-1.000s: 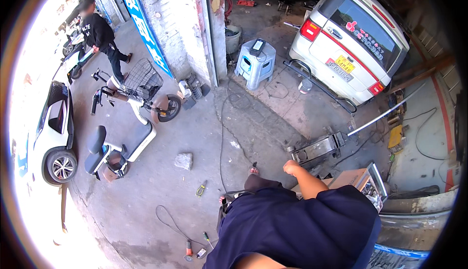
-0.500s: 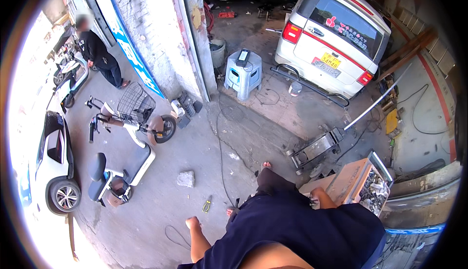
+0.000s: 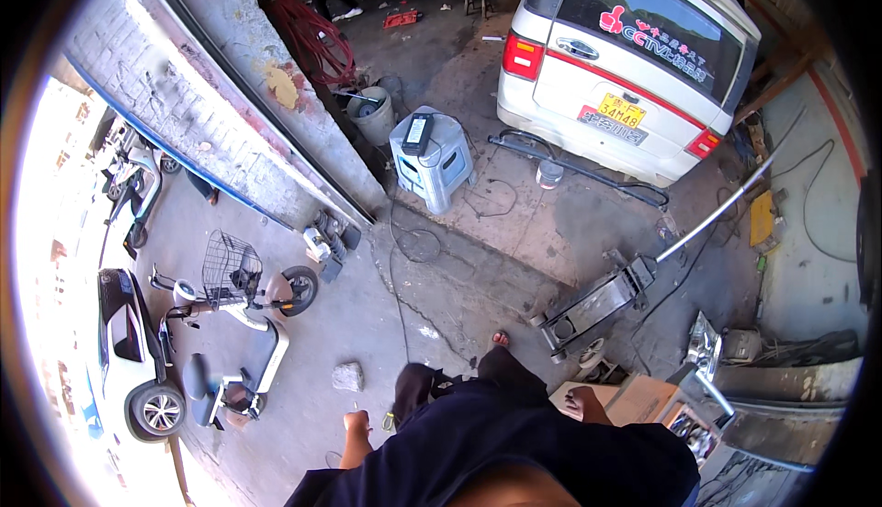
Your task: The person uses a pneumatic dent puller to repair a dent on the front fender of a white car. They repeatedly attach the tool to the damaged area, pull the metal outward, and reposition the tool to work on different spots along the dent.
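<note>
My left hand (image 3: pixel 356 422) is closed over the concrete floor, next to yellow-handled pliers (image 3: pixel 388 422) that lie there. A tiny thin tip shows above its fingers, too small to name. On the other side, my right hand (image 3: pixel 579 403) has its fingers curled, close to a cardboard box (image 3: pixel 643 399). Whatever it may hold is hidden. Beside the box, an open container (image 3: pixel 691 433) is filled with small mixed parts. A grey stone block (image 3: pixel 348 377) rests on the floor ahead of my left hand.
A floor jack (image 3: pixel 588 309) with a long handle lies ahead on the right, behind a white van (image 3: pixel 625 75). A blue-grey stool (image 3: pixel 432 163) carries a black device (image 3: pixel 418 134). An electric scooter (image 3: pixel 243 342) stands left. A cable (image 3: pixel 397 296) crosses the floor.
My view has turned and moved forward toward the van and stool. My legs have stepped ahead. Both hands remain closed, and the standing person at left is now mostly hidden behind the wall.
</note>
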`<state>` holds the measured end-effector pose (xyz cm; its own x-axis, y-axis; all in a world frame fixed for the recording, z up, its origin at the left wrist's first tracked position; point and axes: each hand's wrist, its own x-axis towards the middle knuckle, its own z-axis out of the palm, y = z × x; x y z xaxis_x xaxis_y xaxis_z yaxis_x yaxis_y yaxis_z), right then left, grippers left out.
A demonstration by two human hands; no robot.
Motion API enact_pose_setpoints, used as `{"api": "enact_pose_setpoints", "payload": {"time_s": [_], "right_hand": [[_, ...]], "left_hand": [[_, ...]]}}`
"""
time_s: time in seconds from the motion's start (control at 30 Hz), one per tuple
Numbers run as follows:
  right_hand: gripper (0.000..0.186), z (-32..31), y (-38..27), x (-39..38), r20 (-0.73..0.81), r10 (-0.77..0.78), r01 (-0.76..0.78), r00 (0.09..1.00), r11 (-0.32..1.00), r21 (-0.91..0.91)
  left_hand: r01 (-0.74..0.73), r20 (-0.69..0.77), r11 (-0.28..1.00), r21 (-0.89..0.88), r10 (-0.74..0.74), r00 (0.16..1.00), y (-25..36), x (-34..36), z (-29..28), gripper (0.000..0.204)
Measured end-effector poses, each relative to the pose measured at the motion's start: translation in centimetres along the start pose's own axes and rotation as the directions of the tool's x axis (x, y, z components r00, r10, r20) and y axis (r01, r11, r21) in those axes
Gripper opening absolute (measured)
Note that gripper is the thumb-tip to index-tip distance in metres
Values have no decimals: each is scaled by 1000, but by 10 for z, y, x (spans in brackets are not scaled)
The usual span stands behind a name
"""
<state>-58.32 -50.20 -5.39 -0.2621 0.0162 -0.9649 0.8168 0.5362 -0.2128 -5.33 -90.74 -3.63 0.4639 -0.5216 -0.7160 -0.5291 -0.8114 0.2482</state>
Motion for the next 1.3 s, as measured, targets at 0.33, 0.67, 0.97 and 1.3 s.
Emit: {"api": "enact_pose_setpoints", "payload": {"time_s": [0.33, 0.67, 0.97, 1.3], "right_hand": [[6, -12, -241, 22, -19, -293, 294, 956, 956, 22], [9, -4, -321, -47, -30, 46, -45, 998, 999, 25], [15, 50, -420, -26, -60, -31, 41, 998, 986, 165], [13, 70, -670, 132, 188, -425, 452, 885, 881, -140]], "left_hand": [[226, 9, 963, 145, -229, 973, 105, -46, 63, 19], [75, 243, 932, 354, -169, 955, 418, -16, 174, 10], [-785, 174, 595, 175, 766, 619, 759, -109, 304, 33], [-183, 100, 958, 223, 164, 981, 793, 18, 292, 21]]}}
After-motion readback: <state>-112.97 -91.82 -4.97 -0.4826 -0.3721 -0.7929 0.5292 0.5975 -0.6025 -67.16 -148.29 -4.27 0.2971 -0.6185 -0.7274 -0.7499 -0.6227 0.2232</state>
